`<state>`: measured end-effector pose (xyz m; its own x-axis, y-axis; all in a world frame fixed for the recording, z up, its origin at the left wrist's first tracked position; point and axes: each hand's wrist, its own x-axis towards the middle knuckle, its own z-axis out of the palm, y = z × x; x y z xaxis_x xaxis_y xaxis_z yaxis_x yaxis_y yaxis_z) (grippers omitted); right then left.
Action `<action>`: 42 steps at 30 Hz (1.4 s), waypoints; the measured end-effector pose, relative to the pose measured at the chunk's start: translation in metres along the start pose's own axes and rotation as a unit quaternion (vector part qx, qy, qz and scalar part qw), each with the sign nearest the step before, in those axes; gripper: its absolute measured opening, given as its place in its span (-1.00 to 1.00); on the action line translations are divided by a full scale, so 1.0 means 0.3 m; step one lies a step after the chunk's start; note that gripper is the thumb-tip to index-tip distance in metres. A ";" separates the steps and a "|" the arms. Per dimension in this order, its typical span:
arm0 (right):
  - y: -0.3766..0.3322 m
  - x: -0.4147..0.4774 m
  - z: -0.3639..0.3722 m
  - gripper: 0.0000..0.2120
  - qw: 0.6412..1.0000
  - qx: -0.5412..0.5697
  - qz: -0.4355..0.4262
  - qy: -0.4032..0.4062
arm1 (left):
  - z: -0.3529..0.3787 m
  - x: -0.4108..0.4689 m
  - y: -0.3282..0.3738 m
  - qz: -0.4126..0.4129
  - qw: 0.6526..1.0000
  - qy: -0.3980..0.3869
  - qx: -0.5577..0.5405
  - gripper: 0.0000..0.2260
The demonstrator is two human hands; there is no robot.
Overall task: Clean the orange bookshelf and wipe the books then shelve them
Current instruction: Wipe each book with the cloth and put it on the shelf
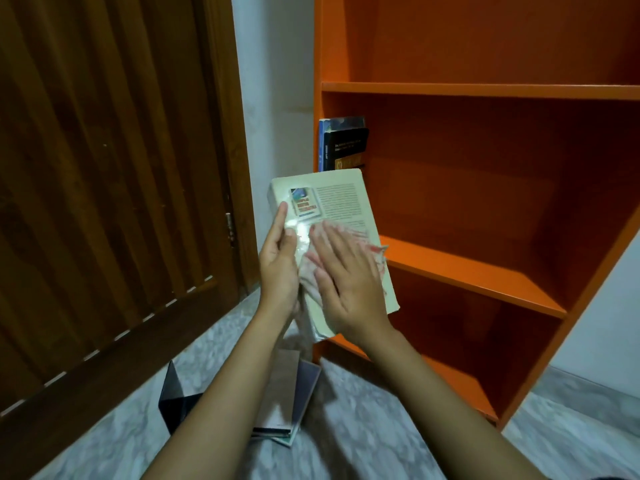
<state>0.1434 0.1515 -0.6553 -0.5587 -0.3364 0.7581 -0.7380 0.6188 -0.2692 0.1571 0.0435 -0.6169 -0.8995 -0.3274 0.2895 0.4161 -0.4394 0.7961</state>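
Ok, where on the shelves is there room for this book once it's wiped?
The middle shelf is bare right of the standing books at its left end. The shelf above looks bare too. Crowded: the floor in front, with a book stack and a dark stand.

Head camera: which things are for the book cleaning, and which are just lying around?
For the job: book, cloth, left hand holding the book, right hand pressing the cloth, bookshelf, shelved books, floor books.
Just lying about: door, black stand.
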 end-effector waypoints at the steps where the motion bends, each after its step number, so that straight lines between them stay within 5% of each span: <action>1: 0.023 -0.034 -0.002 -0.52 0.999 0.000 -0.044 -0.013 | -0.010 0.001 0.003 -0.008 1.000 0.012 -0.019 -0.65; 4: 0.119 -0.107 0.008 -0.53 0.995 -0.032 -0.099 -0.007 | -0.033 0.007 0.010 -0.012 0.998 0.039 -0.039 -0.63; 8: 0.163 -0.090 0.031 -0.55 0.982 0.062 0.154 0.093 | -0.021 0.008 0.009 -0.007 0.998 0.043 -0.035 -0.63; 12: 0.175 -0.039 0.014 -0.50 0.892 0.293 0.336 0.073 | -0.011 0.008 0.006 -0.008 0.998 0.037 -0.044 -0.64; 17: 0.206 -0.053 -0.022 -0.30 0.832 0.474 0.286 -0.031 | -0.032 0.033 0.019 0.018 0.999 0.029 -0.001 -0.68; 22: 0.184 -0.054 -0.053 -0.22 0.806 0.534 0.255 -0.036 | -0.041 0.058 0.035 0.061 0.997 -0.006 0.041 -0.70; 27: 0.130 -0.043 -0.058 -0.30 0.828 0.507 0.234 0.050 | -0.048 0.120 0.025 0.154 0.966 -0.071 0.193 -0.67; 32: 0.075 -0.008 -0.086 -0.24 0.886 0.418 0.177 0.097 | 0.028 0.145 0.033 0.138 0.883 -0.086 0.439 -0.58; 38: 0.072 -0.017 -0.076 -0.24 0.958 0.209 0.147 0.128 | 0.140 0.073 0.059 0.110 0.890 -0.086 0.434 -0.51; 42: 0.068 -0.038 -0.089 -0.28 0.987 0.071 0.086 0.116 | 0.158 0.053 0.046 0.127 0.896 -0.067 0.421 -0.28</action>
<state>0.1448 0.1869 -0.6535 -0.5909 -0.0542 0.8050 -0.6951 0.5408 -0.4738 0.1423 0.0721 -0.5762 -0.8213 -0.1984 0.5348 0.4129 0.4402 0.7973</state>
